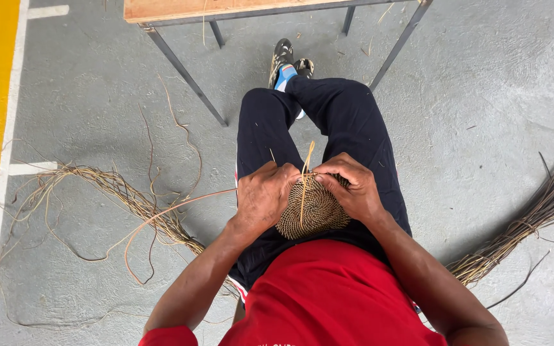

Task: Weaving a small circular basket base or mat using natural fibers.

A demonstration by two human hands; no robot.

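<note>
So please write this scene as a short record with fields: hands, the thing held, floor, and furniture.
left hand: left hand grips the left edge of the woven disc
right hand: right hand pinches the disc's upper right edge
held thing: round coiled woven disc on the lap, a pale strip lying across it
floor left: loose bundle of fibre strands
floor right: second fibre bundle
furniture: wooden table with metal legs, ahead of the knees
</note>
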